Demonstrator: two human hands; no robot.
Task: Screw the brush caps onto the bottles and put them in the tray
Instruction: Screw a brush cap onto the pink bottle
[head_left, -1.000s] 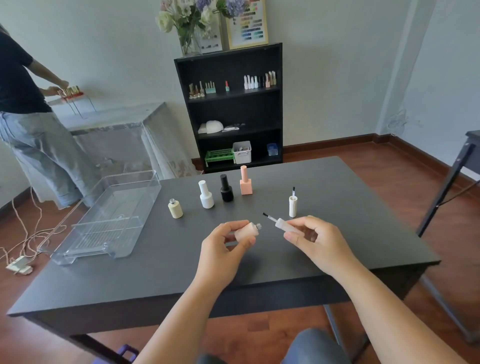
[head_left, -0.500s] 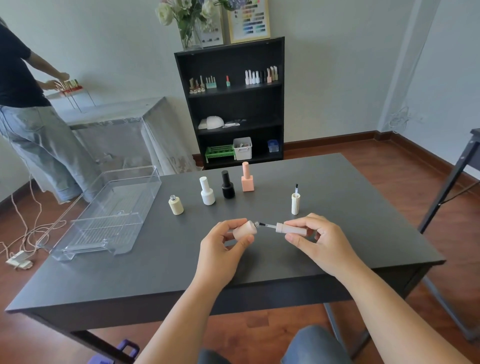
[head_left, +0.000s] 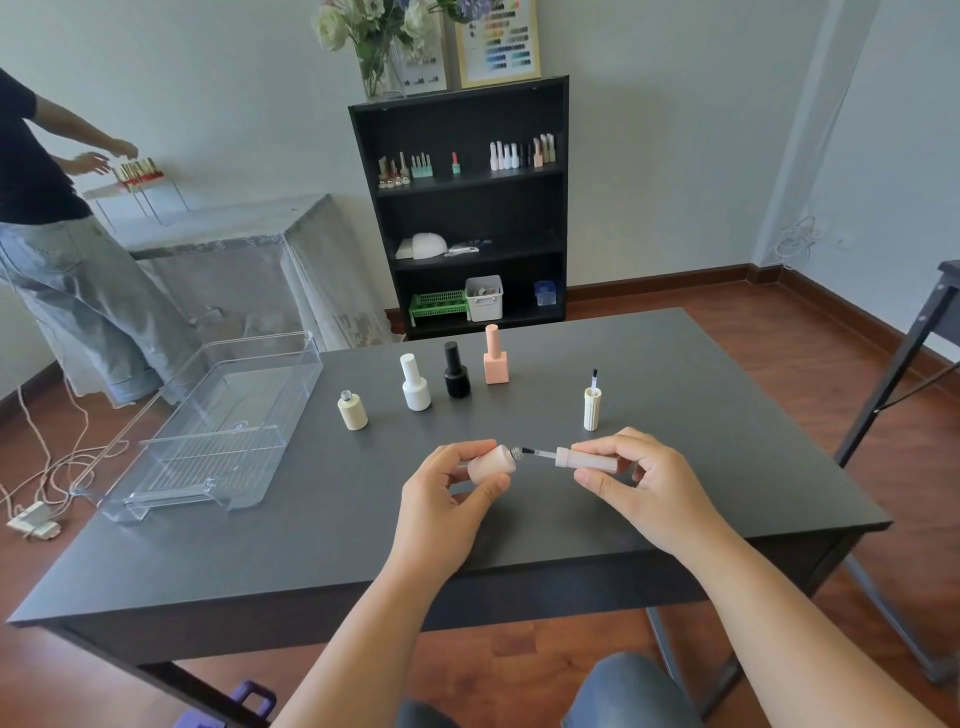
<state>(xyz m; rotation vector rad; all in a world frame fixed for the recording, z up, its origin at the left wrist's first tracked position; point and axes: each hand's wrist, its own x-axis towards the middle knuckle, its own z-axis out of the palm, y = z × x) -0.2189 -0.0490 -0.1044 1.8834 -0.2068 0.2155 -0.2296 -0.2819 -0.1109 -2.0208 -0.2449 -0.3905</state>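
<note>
At far left of the dark grey bench (head_left: 727, 441) lies a clear plastic tray (head_left: 218, 431), holding no bottles. To its right stand an uncapped cream ribbed bottle (head_left: 352, 411), then a capped white bottle (head_left: 416, 383), a capped black bottle (head_left: 457, 371) and a capped square pink bottle (head_left: 495, 356).

Nearer the viewer, the left hand (head_left: 447, 499) holds a small peach bottle (head_left: 492, 462) on its side, fingers (head_left: 496, 486) pinching its body, neck pointing right. The right hand (head_left: 649, 483) pinches a peach brush cap (head_left: 584, 460), its brush tip just at the bottle's mouth. Behind it a cream ribbed brush cap (head_left: 592, 408) stands brush-up.

The risk here is misalignment: if the brush enters at an angle, the bristles may splay against the rim, or the threads may cross once turning starts.

Beyond the bench are a wooden floor, a black bookshelf (head_left: 462, 208) with more bottles, pale walls, and a second person (head_left: 47, 218) standing at far left.
</note>
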